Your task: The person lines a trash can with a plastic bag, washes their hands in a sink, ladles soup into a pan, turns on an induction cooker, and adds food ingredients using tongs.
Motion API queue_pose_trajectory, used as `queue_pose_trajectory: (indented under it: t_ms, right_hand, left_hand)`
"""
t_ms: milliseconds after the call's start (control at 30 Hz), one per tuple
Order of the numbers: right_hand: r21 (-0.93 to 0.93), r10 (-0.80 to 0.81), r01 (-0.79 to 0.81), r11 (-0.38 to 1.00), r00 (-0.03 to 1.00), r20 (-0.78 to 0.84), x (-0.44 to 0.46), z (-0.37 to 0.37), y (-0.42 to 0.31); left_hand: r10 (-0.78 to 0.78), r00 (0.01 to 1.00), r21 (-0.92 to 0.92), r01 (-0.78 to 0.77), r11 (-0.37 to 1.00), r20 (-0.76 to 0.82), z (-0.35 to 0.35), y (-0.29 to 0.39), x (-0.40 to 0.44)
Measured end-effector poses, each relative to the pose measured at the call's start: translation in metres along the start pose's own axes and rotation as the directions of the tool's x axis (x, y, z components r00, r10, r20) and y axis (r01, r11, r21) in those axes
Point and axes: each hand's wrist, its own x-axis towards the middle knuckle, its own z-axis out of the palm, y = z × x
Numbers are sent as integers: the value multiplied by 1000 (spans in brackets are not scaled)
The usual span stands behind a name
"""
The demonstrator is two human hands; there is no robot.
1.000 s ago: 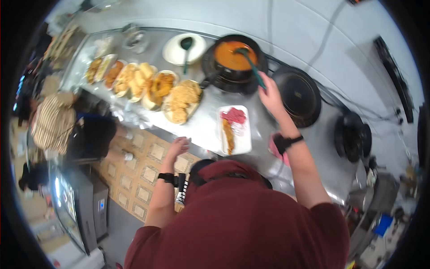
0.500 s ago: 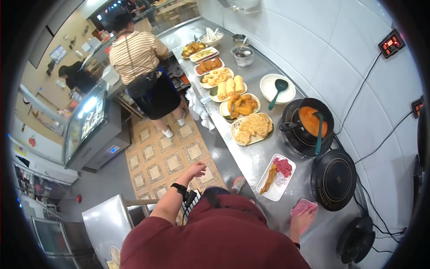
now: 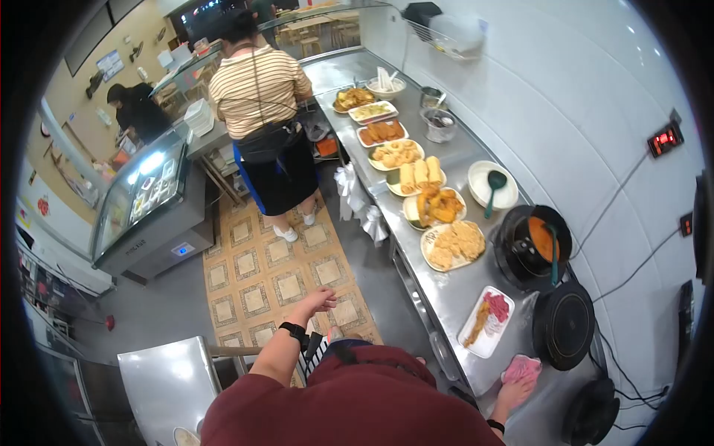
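Note:
My right hand [image 3: 515, 392] lies on a crumpled pink cloth [image 3: 523, 366], its fingers pressing the cloth to the steel counter [image 3: 425, 293]. Just beyond the cloth is a white tray [image 3: 486, 348] holding reddish-pink, pale and brown food. To the right of the tray sits a round black hotplate [image 3: 564, 325]. My left hand [image 3: 320, 300] hangs in the air over the tiled floor, left of the counter. It holds nothing, and its fingers are loosely bent and apart.
A black pot [image 3: 529, 241] with orange liquid and a green ladle stands by the wall. Nearby is a white bowl [image 3: 509, 195] with a dark green ladle. Several plates of fried food line the counter, including fried cutlets [image 3: 455, 245]. A person [image 3: 260, 97] stands ahead.
The camera view has shifted, so the counter sits lower and further right. My left hand has lowered slightly in view and its fingers have loosened. My right hand stays on the cloth.

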Motion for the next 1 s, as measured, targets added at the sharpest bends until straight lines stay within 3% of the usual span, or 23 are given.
queue_pose_trajectory:
  t_ms: [67,167,200,267,300,333,367,400,533,567,633,733,833,933,1000]
  right_hand:
    - [-190,230,-194,962,954,190,3,-46,-33]
    - [-37,226,-223,974,964,139,5,-114,-108]
    - [5,195,-196,981,977,80,12,-84,-118]
    - [158,118,-133,978,988,101,12,-129,-198]
    - [251,-14,34,967,997,-80,21,-98,-224]
    - [377,-130,120,919,992,1,20,-131,-275]
    - [299,-250,253,920,967,-49,19,-138,-313]
    - [398,-314,396,828,914,-256,10,-140,-350]
    - [579,-722,626,523,686,-89,2,-192,-481]
    - [630,-810,597,498,580,91,2,-194,-508]
    - [711,-878,515,479,259,403,1,-198,-559]
    - [736,-899,598,318,-56,434,2,-208,-617]
    - [689,-908,679,252,-80,411,20,-168,-686]
    - [695,-948,693,194,-50,315,39,-174,-755]
    - [669,-936,722,175,-89,341,54,-191,-805]
  left_hand:
    - [62,997,-25,-61,998,54,-29,2,12]
    - [97,995,-95,-93,991,32,-88,-1,8]
    - [101,995,-110,-101,989,-2,-112,-5,4]
    - [117,992,-144,-124,982,-55,-164,-17,-7]
    - [129,989,-163,-140,977,-76,-191,-27,-9]
    - [87,985,-202,-117,972,-151,-216,-42,-8]
    - [40,973,-234,-94,968,-225,-240,-59,-9]
    - [9,966,-252,-76,965,-258,-262,-80,-9]
    - [-134,916,-378,-21,926,-378,-308,-93,-27]
    - [-136,915,-376,-18,926,-380,-315,-98,-25]
    - [-141,910,-375,-17,927,-389,-324,-104,-16]
    - [-194,898,-477,-21,879,-396,-320,-91,15]
    - [-183,910,-508,-35,861,-373,-306,-34,32]
    - [-197,894,-528,-50,848,-402,-310,18,54]
    - [-215,884,-518,-36,854,-416,-318,49,71]
